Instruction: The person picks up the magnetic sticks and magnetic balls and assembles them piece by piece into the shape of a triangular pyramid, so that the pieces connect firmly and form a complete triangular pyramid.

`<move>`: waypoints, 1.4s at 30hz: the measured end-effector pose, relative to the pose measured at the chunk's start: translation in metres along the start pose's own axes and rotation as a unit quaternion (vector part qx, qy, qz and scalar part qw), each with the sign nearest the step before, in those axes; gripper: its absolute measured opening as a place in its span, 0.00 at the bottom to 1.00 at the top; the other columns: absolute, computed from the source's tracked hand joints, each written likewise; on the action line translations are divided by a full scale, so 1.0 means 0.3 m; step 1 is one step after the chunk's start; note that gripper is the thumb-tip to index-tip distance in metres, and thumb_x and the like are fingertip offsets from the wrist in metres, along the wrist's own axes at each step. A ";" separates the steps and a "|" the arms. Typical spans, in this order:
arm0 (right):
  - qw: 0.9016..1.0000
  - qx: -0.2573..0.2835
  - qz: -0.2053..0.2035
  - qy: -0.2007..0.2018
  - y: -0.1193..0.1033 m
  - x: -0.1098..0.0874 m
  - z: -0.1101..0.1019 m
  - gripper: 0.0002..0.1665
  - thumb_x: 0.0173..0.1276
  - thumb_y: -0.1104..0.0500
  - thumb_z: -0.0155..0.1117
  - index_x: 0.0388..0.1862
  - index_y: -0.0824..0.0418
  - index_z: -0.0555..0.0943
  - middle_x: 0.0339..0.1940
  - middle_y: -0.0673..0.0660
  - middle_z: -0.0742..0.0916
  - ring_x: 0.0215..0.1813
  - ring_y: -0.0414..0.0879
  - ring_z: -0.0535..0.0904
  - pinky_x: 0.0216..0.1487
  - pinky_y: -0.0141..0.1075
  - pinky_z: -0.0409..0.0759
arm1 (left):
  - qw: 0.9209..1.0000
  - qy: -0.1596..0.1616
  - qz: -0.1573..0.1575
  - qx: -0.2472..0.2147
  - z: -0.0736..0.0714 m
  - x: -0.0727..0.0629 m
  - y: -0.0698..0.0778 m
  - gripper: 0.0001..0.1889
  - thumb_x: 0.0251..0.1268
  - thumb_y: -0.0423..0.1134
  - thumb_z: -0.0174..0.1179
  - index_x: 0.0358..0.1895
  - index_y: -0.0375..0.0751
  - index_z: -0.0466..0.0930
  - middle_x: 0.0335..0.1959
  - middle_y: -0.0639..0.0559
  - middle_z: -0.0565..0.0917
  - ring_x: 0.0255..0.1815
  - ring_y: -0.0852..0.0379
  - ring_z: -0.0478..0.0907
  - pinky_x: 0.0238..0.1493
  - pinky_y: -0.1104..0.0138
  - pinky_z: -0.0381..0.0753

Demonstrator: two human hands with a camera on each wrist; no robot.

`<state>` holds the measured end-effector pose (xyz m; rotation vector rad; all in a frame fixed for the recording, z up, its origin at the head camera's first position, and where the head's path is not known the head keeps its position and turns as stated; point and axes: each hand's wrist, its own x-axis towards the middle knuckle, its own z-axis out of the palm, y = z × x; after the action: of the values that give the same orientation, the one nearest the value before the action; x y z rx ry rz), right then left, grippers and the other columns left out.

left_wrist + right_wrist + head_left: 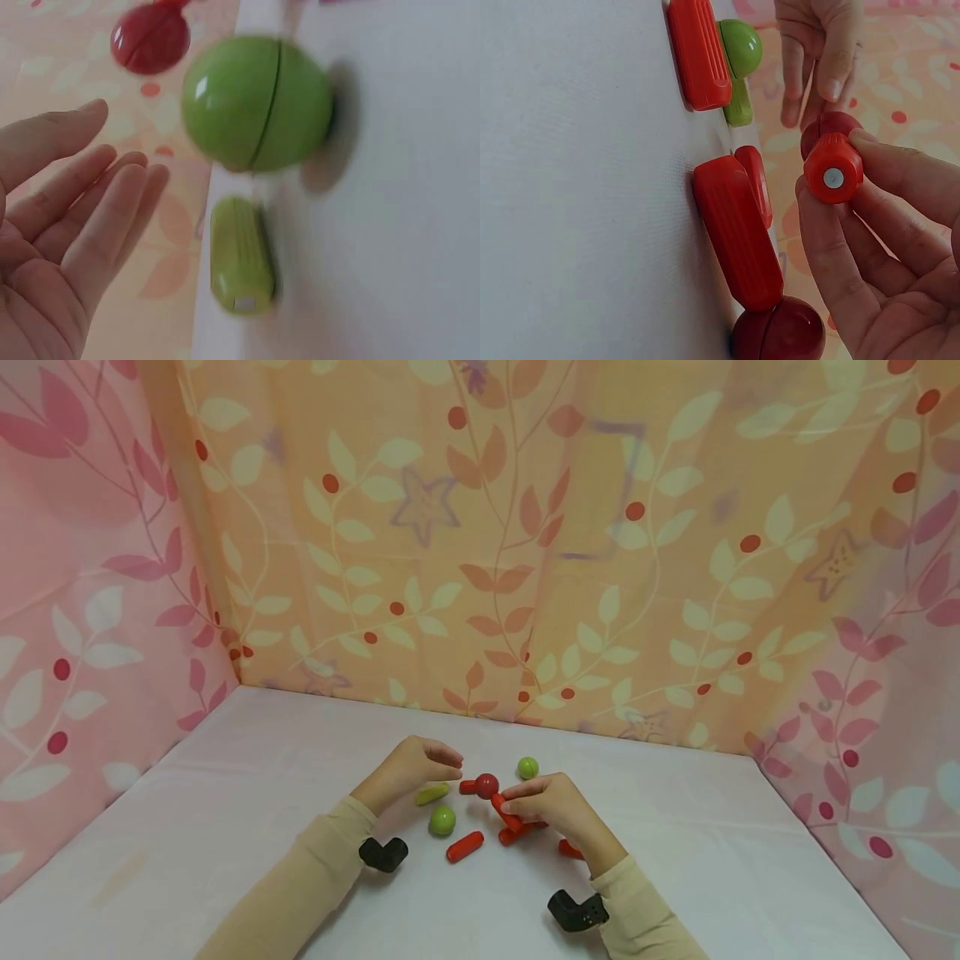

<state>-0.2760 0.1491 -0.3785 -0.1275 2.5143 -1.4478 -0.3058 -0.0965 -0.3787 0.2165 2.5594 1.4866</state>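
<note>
My right hand [558,806] pinches a red maraca by its ribbed handle [832,174], fingertips and thumb on its sides. A pale round spot marks the handle's near end, and a dark red ball [487,786] is at its far end, pointing toward my left hand. Opposite it my left hand [416,762] is raised over the table with loosely extended fingers, holding nothing. Closest to that hand lie a yellow-green ribbed handle [432,794] and a green ball [259,103] with a dark seam.
Under my right hand lies a red handle [739,232] with a dark red ball [780,330] at its end. Other red handles lie in front [465,847] and beside my right wrist [570,849]. A second green ball [528,767] sits farther back, before the patterned cloth [495,635].
</note>
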 end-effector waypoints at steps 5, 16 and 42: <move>1.000 0.019 -0.004 -0.005 0.004 0.001 0.000 0.15 0.59 0.55 0.75 0.44 0.60 0.90 0.38 0.55 0.92 0.37 0.42 0.84 0.41 0.35 0.83 | 1.000 0.007 -0.007 0.028 -0.035 0.007 -0.025 0.15 0.59 0.40 0.71 0.49 0.42 0.87 0.43 0.54 0.88 0.47 0.56 0.81 0.58 0.58 0.79; 1.000 0.030 0.003 0.008 -0.002 -0.007 0.001 0.14 0.60 0.57 0.74 0.44 0.61 0.89 0.40 0.55 0.91 0.38 0.42 0.84 0.44 0.35 0.85 | 0.995 0.006 -0.064 0.071 -0.064 0.004 -0.033 0.14 0.54 0.38 0.74 0.44 0.39 0.87 0.40 0.51 0.87 0.38 0.58 0.82 0.45 0.65 0.82; 0.999 0.045 0.009 0.022 0.001 -0.010 -0.001 0.15 0.60 0.58 0.74 0.45 0.62 0.89 0.41 0.55 0.90 0.41 0.43 0.84 0.47 0.39 0.86 | 0.989 -0.010 -0.102 0.107 -0.063 0.003 -0.051 0.07 0.51 0.33 0.74 0.35 0.40 0.89 0.32 0.52 0.86 0.31 0.58 0.76 0.38 0.69 0.73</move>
<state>-0.2731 0.1501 -0.3783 -0.0586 2.4719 -1.5698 -0.3116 -0.1197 -0.3828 -0.0029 2.6310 1.1348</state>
